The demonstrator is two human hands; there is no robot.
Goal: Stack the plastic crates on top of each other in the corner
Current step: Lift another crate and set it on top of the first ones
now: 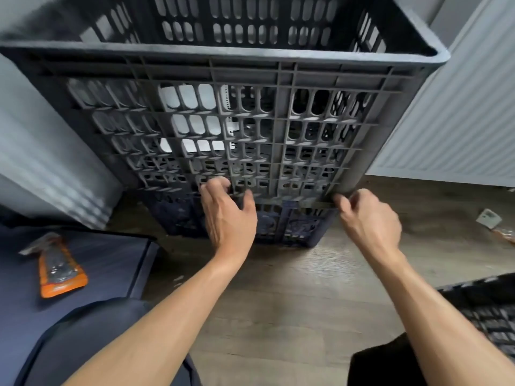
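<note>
A tall grey slotted plastic crate (278, 68) fills the upper half of the view, standing on a dark blue crate (292, 227) that rests on the wooden floor. My left hand (227, 213) hooks its fingers into the slots low on the grey crate's near wall. My right hand (367, 215) pinches the grey crate's bottom edge near its right corner. White things show through the slots inside the grey crate. Part of a black crate (490, 310) lies at the lower right edge.
A white radiator (451, 121) stands on the right wall and a pale wall panel (41, 151) on the left. A dark blue cushion (92, 263) at lower left carries an orange packet (60, 271). Small wrappers (490, 218) lie on the floor at right.
</note>
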